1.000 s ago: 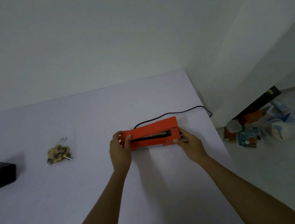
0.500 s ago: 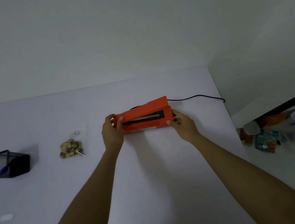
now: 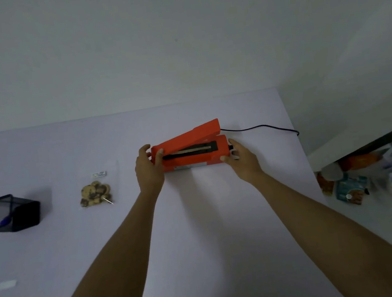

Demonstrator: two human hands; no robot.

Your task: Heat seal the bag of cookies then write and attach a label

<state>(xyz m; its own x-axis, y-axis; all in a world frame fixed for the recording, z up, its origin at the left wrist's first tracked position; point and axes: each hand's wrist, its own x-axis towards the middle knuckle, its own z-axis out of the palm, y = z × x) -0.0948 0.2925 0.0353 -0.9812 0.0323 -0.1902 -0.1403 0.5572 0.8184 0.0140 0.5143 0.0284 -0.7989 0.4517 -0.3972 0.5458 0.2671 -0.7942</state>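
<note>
An orange heat sealer (image 3: 192, 159) rests on the white table (image 3: 201, 245) with its lid raised at the right end and the sealing strip showing. My left hand (image 3: 149, 170) grips its left end. At the sealer's right end my right hand (image 3: 241, 161) holds on beside a black knob. A clear bag of cookies (image 3: 96, 192) lies flat to the left, apart from both hands. A small white label (image 3: 7, 284) lies near the left front of the table.
A black mesh pen holder (image 3: 10, 213) lies tipped at the far left with a blue pen inside. The sealer's black cord (image 3: 261, 127) runs off the right table edge. Packets and bags (image 3: 364, 178) clutter the floor at right. A wall stands behind.
The view has swung left and downward, so the sealer and bag sit further right in frame. Both hands stay on the sealer, and its lid stands more open.
</note>
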